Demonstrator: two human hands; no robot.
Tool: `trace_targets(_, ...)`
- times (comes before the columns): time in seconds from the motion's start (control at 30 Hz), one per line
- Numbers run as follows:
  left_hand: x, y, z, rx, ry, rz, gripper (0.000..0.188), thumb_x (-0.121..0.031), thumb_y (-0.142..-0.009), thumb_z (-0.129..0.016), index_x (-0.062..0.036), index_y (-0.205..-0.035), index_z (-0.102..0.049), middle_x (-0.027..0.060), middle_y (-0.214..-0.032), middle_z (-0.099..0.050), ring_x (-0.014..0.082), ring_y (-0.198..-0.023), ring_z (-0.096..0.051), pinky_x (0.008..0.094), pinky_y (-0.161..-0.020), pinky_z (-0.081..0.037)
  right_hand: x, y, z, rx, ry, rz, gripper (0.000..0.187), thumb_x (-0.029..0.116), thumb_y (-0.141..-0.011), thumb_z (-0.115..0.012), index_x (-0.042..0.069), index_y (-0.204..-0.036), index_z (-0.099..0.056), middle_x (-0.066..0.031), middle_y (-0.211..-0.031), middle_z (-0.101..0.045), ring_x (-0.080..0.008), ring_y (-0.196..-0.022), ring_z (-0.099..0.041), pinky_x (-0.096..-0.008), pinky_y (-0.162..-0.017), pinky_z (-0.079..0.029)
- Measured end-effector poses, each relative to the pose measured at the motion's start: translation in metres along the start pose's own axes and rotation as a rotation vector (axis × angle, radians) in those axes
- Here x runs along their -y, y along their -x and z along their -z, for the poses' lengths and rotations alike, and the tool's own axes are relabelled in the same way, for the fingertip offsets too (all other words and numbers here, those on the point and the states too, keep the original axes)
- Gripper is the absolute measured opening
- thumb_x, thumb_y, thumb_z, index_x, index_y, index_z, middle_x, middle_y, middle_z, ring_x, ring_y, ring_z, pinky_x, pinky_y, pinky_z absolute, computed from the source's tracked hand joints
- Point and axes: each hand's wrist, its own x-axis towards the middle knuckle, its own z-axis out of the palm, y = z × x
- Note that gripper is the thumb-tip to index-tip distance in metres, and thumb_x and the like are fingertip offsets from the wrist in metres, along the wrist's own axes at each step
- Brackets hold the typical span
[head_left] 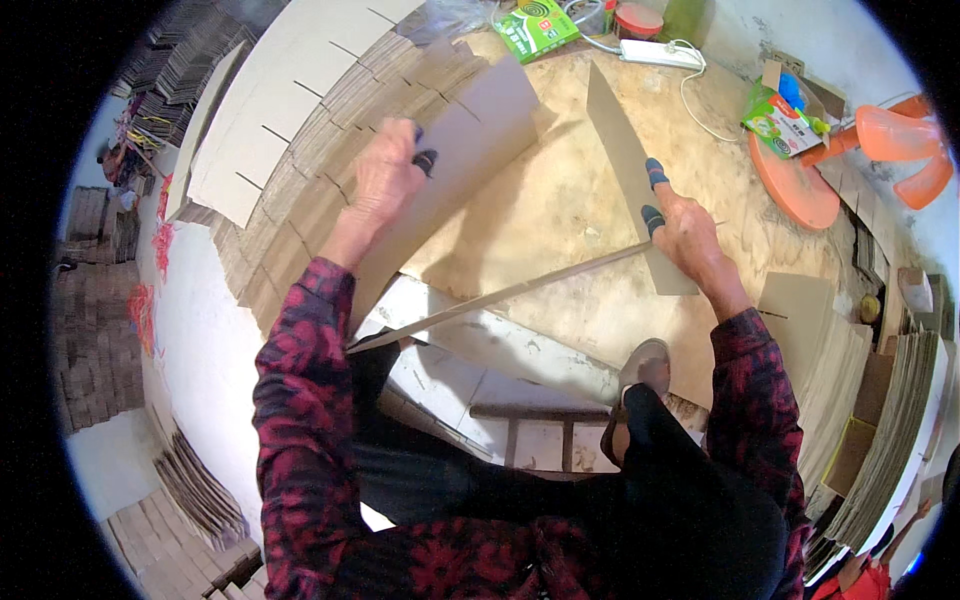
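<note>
Pinching grey card strip (617, 140), right hand (688, 235); left hand (380, 180) curled over slotted stack (310, 165), grip unclear. Strip likely light, stiffish, crease-prone; hold mid-edge.

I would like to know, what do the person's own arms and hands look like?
Both arms wear long black sleeves with a dark red, blotchy pattern: the left sleeve and the right sleeve. The left hand has dark finger coverings; the right hand wears dark blue ones on two digits. Otherwise, the hands appear gloveless.
</note>
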Motion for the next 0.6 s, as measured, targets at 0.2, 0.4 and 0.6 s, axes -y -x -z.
trace_targets(0.2,-0.020,0.014,-0.019,0.266,0.111,-0.119,0.013,-0.001,-0.069,-0.057,-0.0024,-0.080,-0.051,0.0193,-0.076,-0.059,0.0430,-0.079,-0.057,0.0493,-0.068,-0.044,0.008,0.004,0.016,-0.057,-0.023,0.091,0.060,0.001,-0.073,-0.053,0.002,-0.132,-0.042,-0.0250,-0.080,-0.062,-0.0439,-0.076,-0.060,-0.0505,-0.067,-0.048)
trace_targets(0.4,-0.016,0.001,0.006,0.171,0.106,-0.107,0.013,-0.004,-0.075,-0.057,-0.0034,-0.087,-0.058,0.0200,-0.084,-0.062,0.0394,-0.086,-0.061,0.0484,-0.073,-0.046,0.011,0.017,0.029,-0.018,-0.103,0.034,0.057,0.000,-0.071,-0.052,0.002,-0.127,-0.044,-0.0250,-0.079,-0.062,-0.0441,-0.076,-0.060,-0.0518,-0.067,-0.047)
trace_targets(0.6,-0.066,0.007,0.023,0.309,0.097,-0.047,0.013,-0.003,-0.080,-0.056,-0.0040,-0.093,-0.058,0.0223,-0.085,-0.063,0.0387,-0.077,-0.062,0.0423,-0.066,-0.048,0.001,0.030,0.033,-0.045,-0.052,0.147,0.066,-0.001,-0.071,-0.052,0.003,-0.135,-0.039,-0.0249,-0.083,-0.062,-0.0441,-0.076,-0.059,-0.0509,-0.066,-0.047)
